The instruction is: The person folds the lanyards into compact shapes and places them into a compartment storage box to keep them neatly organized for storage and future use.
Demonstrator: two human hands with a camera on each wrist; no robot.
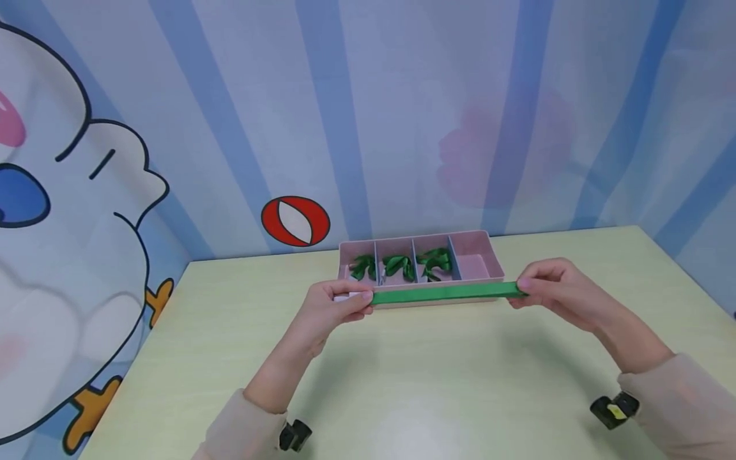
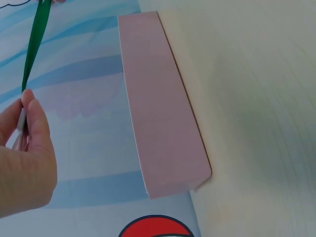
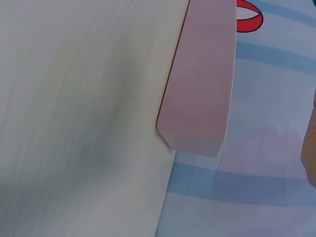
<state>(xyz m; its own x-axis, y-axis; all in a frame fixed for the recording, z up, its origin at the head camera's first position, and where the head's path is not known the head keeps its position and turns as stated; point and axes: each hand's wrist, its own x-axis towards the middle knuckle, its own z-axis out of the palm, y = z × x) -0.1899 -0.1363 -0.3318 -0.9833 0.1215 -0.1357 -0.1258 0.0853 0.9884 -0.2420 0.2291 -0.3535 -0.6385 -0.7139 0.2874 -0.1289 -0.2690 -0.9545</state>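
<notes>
A green ribbon point(image 1: 445, 293) is stretched nearly level between both hands, in front of a pink divided box. My left hand point(image 1: 333, 310) pinches one end between thumb and fingers; a small pale piece, its kind unclear, sticks out behind that grip. At the other end my right hand point(image 1: 560, 291) pinches the ribbon. In the left wrist view the left hand point(image 2: 29, 153) grips the ribbon point(image 2: 35, 44). Only an edge of the right hand point(image 3: 309, 148) shows in the right wrist view, its fingertips out of frame.
The pink box point(image 1: 477, 246) stands at the table's back edge. Green ribbon pieces point(image 1: 435, 260) lie in three of its compartments; the rightmost holds nothing visible. Behind the pale table point(image 1: 437, 383) hangs a printed blue striped backdrop point(image 1: 397, 115).
</notes>
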